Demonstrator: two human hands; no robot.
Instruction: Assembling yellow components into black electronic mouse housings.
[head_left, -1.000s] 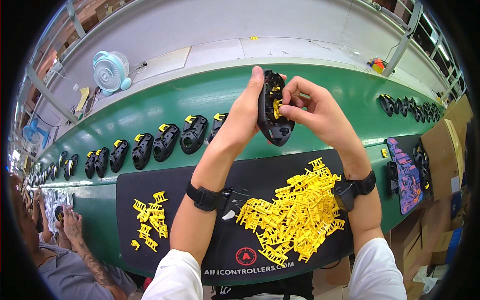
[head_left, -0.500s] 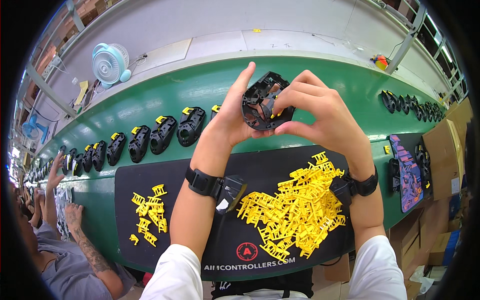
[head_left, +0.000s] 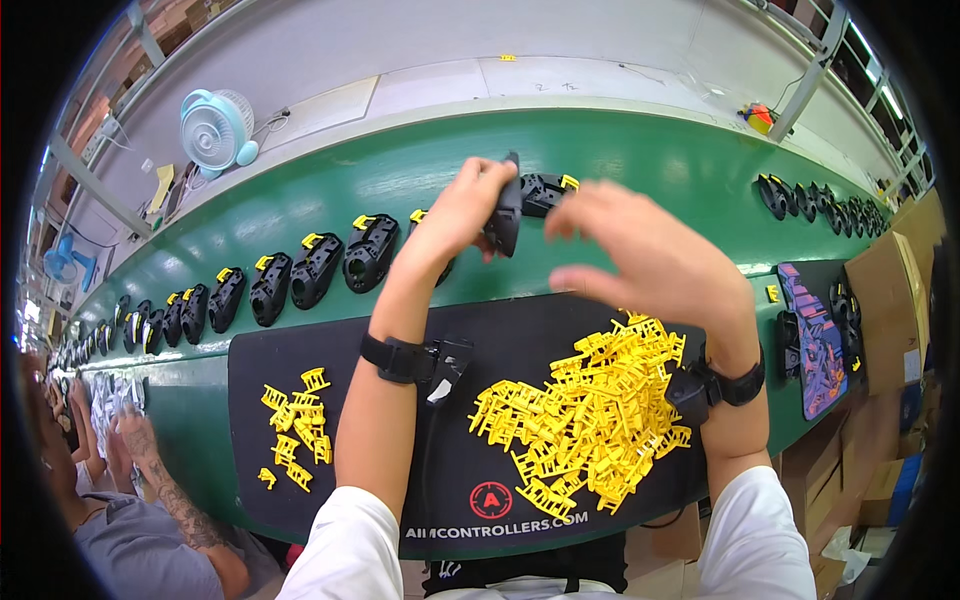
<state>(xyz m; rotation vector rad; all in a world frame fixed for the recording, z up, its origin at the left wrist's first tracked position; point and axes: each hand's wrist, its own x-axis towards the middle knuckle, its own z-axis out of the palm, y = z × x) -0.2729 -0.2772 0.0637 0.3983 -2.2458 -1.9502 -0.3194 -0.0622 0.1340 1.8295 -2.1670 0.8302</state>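
Observation:
My left hand (head_left: 468,208) grips a black plastic shell (head_left: 508,212), which is turned edge-on above the green bench. To its right, my right hand (head_left: 645,245) is slightly blurred, its fingers apart and nothing in them. Just behind the hands lies another black shell (head_left: 541,195) with a yellow part (head_left: 569,183) at its end. Below my right hand, a large pile of small yellow plastic brackets (head_left: 585,420) rests on the black mat (head_left: 340,350). A smaller group of yellow brackets (head_left: 297,415) lies left of my left forearm.
A row of black shells with yellow parts (head_left: 318,270) runs leftward along the green bench (head_left: 400,150). More shells (head_left: 800,200) stand at the far right, near a purple patterned panel (head_left: 815,345). A fan (head_left: 215,130) stands behind. A co-worker's tattooed arm (head_left: 165,470) is at left.
My right hand has come away from the shell and opened. My left hand has tipped the shell from face-up to edge-on. The shell behind them has come into view.

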